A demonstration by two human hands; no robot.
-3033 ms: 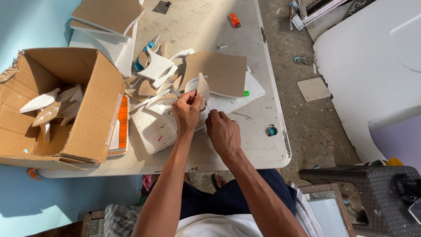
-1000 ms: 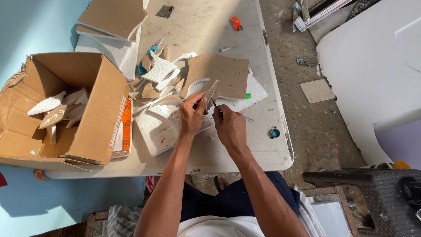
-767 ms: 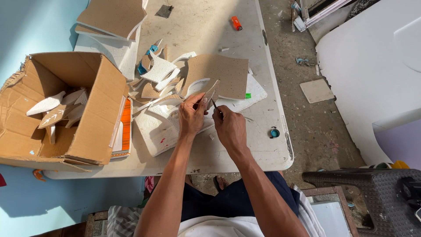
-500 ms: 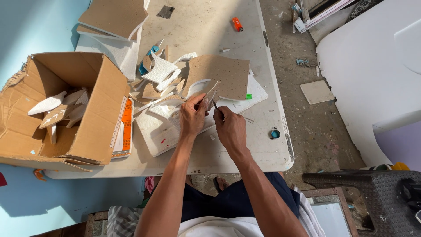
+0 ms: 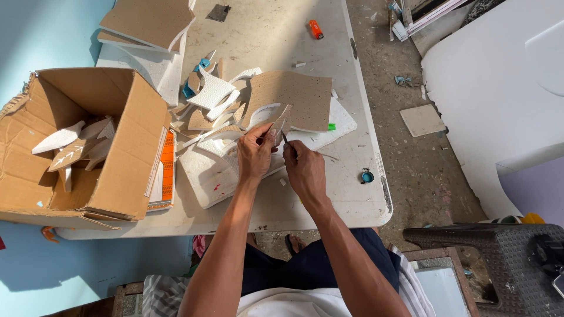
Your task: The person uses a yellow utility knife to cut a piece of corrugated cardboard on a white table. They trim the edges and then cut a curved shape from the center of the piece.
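Open cardboard box [image 5: 126,126], orange lighter [image 5: 316,29], bottle cap [image 5: 367,176]

open brown cardboard box [image 5: 126,126], table's left edge

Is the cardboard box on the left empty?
No, the cardboard box holds several white and tan cut-out pieces lying inside it.

Left hand [image 5: 254,154] and right hand [image 5: 304,171]: bare, no gloves, rings or watch visible; forearms uncovered to the lower edge of view, no sleeves seen. Dark navy shorts [image 5: 305,271] cover the lap; a white shirt [image 5: 294,302] shows at the bottom edge; footwear under the table is too indistinct to identify.
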